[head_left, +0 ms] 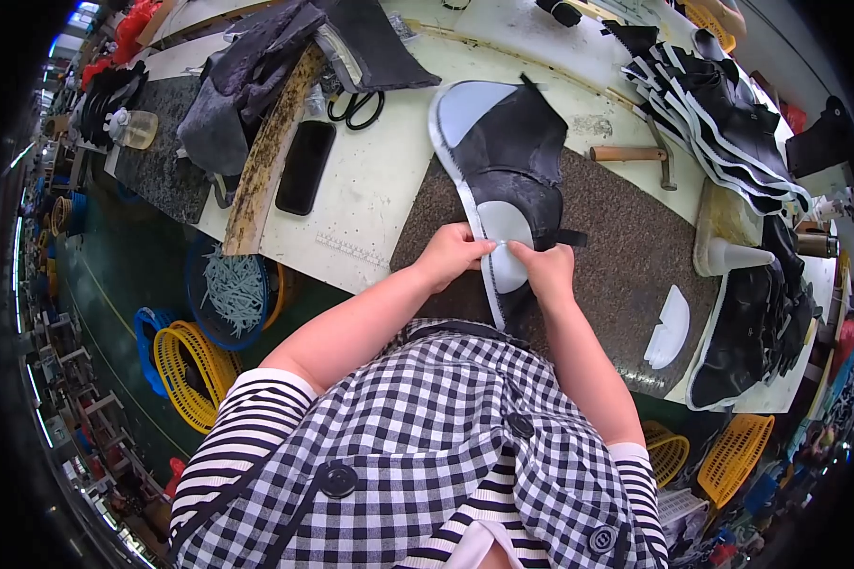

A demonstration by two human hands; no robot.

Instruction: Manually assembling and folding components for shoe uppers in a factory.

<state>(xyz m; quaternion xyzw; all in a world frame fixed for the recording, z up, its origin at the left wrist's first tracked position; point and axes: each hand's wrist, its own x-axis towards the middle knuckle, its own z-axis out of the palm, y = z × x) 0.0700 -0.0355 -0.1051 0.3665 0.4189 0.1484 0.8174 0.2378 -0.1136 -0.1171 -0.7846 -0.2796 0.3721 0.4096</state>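
Observation:
A black leather boot upper (512, 142) with a white edging strip lies across the dark brown board (626, 228), its lower end near my body. Two pale half-round stiffener pieces lie on it: one at the far end (476, 106), the other (506, 228) between my hands. My left hand (454, 256) grips the white-edged left side of the upper, thumb at the near stiffener. With its thumb on that stiffener's right part, my right hand (547, 273) is closed on the upper's right side. The two thumb tips point at each other, a little apart; the fingers underneath are hidden.
A loose white half-round piece (669, 328) lies right on the board. Beyond are a hammer (635, 154), a white-nozzled bottle (730, 254) and stacked black uppers (707, 114). Left are a phone (306, 167), scissors (359, 110) and a stained wooden strip (271, 156). Yellow baskets (192, 375) stand below.

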